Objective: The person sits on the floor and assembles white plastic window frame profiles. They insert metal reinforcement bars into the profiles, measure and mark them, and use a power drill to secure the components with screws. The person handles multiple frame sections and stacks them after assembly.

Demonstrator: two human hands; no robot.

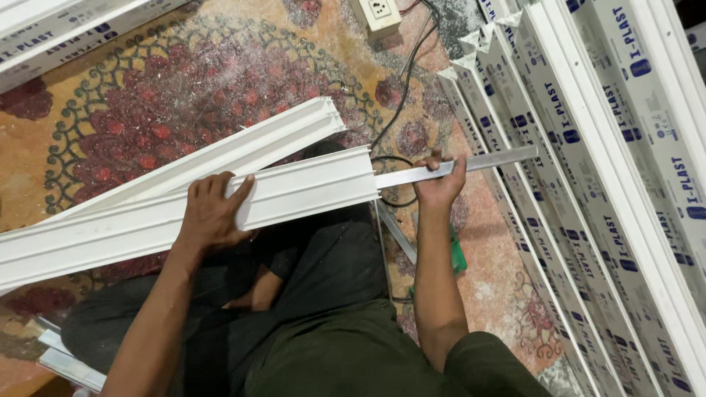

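A long white plastic window profile lies across my lap, running from the left edge to the middle. My left hand presses flat on it with fingers curled over its top edge. A grey metal bar sticks out of the profile's right end. My right hand is shut around that bar just past the profile's end. A second white profile lies behind the first, angled up to the right.
Several white profiles wrapped in printed film lie stacked along the right. A patterned red and yellow carpet covers the floor. A white power strip with black cable sits at the top. A green tool handle lies by my right forearm.
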